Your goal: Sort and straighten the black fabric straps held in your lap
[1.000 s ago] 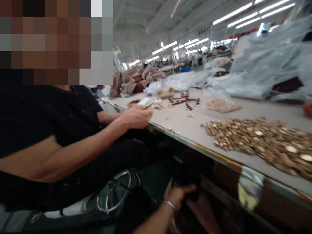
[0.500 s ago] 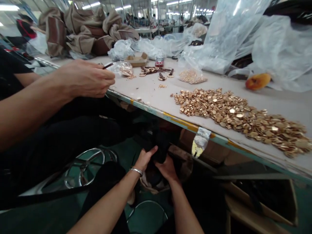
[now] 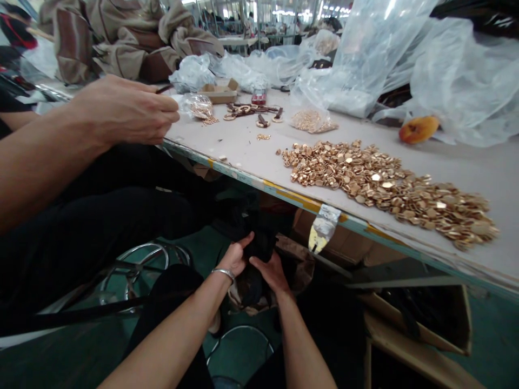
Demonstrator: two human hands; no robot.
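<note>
I was down under the table (image 3: 251,181), pulling at a black cloth thing (image 3: 259,246). My left hand (image 3: 235,256) and my right hand (image 3: 273,273) were both closed on it, fingers curled tight around the dark bundle. I think I was in the middle of getting it out, and next I needed a firm tug upward. It was bunched up, so I could not tell which way it pointed or ran.

Both hands (image 3: 255,262) slightly higher on black cloth (image 3: 261,243)
</note>
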